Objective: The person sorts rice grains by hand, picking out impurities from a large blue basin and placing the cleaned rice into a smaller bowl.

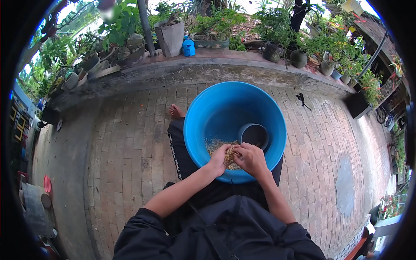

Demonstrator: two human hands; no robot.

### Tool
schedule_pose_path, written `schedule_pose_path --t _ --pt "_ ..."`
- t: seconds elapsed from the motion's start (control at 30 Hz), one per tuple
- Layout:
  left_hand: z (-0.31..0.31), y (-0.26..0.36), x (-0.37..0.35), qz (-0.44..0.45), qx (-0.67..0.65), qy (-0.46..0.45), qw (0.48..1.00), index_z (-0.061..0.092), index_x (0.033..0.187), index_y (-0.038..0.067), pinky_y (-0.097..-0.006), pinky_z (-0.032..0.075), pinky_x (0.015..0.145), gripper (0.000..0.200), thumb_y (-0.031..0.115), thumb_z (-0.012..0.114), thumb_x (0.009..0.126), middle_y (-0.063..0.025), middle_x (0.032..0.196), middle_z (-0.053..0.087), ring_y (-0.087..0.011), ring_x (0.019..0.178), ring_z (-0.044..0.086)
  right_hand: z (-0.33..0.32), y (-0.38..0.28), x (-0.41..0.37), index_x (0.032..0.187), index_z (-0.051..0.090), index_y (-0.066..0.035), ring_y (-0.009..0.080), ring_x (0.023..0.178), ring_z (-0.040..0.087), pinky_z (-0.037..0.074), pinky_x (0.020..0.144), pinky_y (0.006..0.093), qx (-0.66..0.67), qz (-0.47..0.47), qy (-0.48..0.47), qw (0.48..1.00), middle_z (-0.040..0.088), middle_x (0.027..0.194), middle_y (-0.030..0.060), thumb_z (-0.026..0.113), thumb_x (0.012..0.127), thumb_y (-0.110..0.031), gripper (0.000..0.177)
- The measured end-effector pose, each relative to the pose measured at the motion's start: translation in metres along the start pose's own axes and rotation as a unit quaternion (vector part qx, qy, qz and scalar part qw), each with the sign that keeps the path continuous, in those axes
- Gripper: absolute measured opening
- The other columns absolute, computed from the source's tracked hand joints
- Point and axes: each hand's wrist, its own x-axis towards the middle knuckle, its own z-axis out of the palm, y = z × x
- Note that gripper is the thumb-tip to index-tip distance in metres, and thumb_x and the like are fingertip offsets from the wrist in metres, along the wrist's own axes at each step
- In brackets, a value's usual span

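Observation:
A large blue plastic basin [235, 86] rests on my lap, tilted so its inside shows. Small tan pieces [232, 161], like nuts or grains, lie at its near side; their exact kind is too small to tell. My left hand [220, 159] is cupped palm-up around some of these pieces. Just to its right, my right hand [252, 159] bends its fingers in a pinch over the pieces, with the fingertips partly hidden. Behind my right hand, inside the basin, a small grey-blue bowl [254, 135] leans on its side with a dark inside.
Brick paving [130, 143] surrounds me. A low concrete ledge [195, 73] runs across the front, bearing several potted plants, a grey planter [170, 39] and a blue watering can [188, 47]. A dark object [303, 102] lies on the bricks to the right. My bare foot [176, 111] shows left of the basin.

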Motion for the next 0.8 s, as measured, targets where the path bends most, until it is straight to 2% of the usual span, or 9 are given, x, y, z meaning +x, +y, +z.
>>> schedule_pose_path --t 0.13,0.27,0.33,0.43,0.53,0.67,0.73,0.8 --pt "0.001 0.001 -0.002 -0.003 -0.006 -0.007 1.0 0.062 0.107 0.007 -0.0353 0.054 0.081 0.029 0.024 0.041 0.098 -0.0072 0.099 0.069 -0.0205 0.088 0.067 -0.003 -0.002 0.0 0.089 0.069 -0.005 0.0267 0.07 0.063 0.051 0.062 0.0367 0.021 0.003 0.007 1.0 0.059 0.075 0.0077 0.071 0.074 -0.014 0.017" --pt "0.006 0.003 -0.005 -0.004 -0.01 -0.001 1.0 0.062 0.109 0.005 -0.0358 0.055 0.083 0.031 0.023 0.04 0.099 -0.0093 0.101 0.068 -0.0214 0.091 0.067 -0.007 0.003 -0.003 0.084 0.069 -0.005 0.0243 0.065 0.062 0.05 0.058 0.0347 0.085 0.047 0.024 0.995 0.058 0.072 0.0072 0.073 0.074 -0.011 0.012" --pt "0.005 0.003 -0.004 0.002 -0.009 -0.018 1.0 0.059 0.111 0.0 -0.0362 0.056 0.083 0.035 0.022 0.035 0.1 -0.0129 0.104 0.067 -0.0249 0.094 0.067 -0.013 0.008 -0.003 0.082 0.069 -0.005 0.0246 0.063 0.061 0.048 0.057 0.0351 0.106 0.069 0.029 0.992 0.057 0.071 0.0072 0.073 0.074 -0.011 0.011" --pt "0.005 0.003 -0.003 -0.003 -0.022 -0.027 0.999 0.057 0.113 -0.001 -0.0372 0.055 0.087 0.035 0.021 0.033 0.101 -0.0135 0.106 0.066 -0.0249 0.097 0.066 -0.021 0.015 -0.005 0.083 0.07 0.0 0.0132 0.058 0.059 0.045 0.054 0.0252 0.166 0.118 0.027 0.979 0.058 0.07 0.0061 0.073 0.077 -0.005 0.008" --pt "0.004 0.004 -0.001 -0.01 -0.028 -0.04 0.999 0.056 0.115 -0.002 -0.037 0.055 0.088 0.036 0.021 0.032 0.101 -0.014 0.107 0.065 -0.0258 0.098 0.066 -0.022 0.019 -0.006 0.084 0.071 -0.001 0.0119 0.058 0.058 0.045 0.054 0.0248 0.173 0.125 0.028 0.976 0.058 0.069 0.0055 0.073 0.078 -0.004 0.007" --pt "0.002 0.001 0.002 0.0 -0.01 -0.017 1.0 0.056 0.115 -0.002 -0.0372 0.055 0.088 0.037 0.022 0.032 0.101 -0.0143 0.108 0.065 -0.026 0.099 0.066 -0.022 0.012 -0.006 0.085 0.071 -0.002 0.0143 0.058 0.059 0.046 0.055 0.0266 0.156 0.125 -0.009 0.98 0.058 0.069 0.0054 0.073 0.077 -0.007 0.009" --pt "0.0 0.001 0.003 -0.011 -0.02 -0.036 0.999 0.057 0.114 -0.001 -0.037 0.054 0.087 0.037 0.023 0.032 0.101 -0.0133 0.107 0.066 -0.0253 0.098 0.066 -0.018 0.01 -0.006 0.082 0.071 -0.005 0.0243 0.066 0.062 0.049 0.06 0.036 0.094 0.082 -0.016 0.992 0.059 0.072 0.0073 0.073 0.075 -0.016 0.013" --pt "0.002 0.002 -0.001 -0.01 -0.009 -0.029 0.999 0.058 0.114 0.001 -0.0369 0.054 0.087 0.037 0.024 0.033 0.101 -0.0128 0.107 0.066 -0.0247 0.097 0.066 -0.015 0.012 -0.005 0.08 0.07 -0.006 0.0263 0.068 0.062 0.049 0.061 0.0381 0.059 0.061 -0.025 0.996 0.058 0.072 0.0076 0.073 0.075 -0.018 0.013"
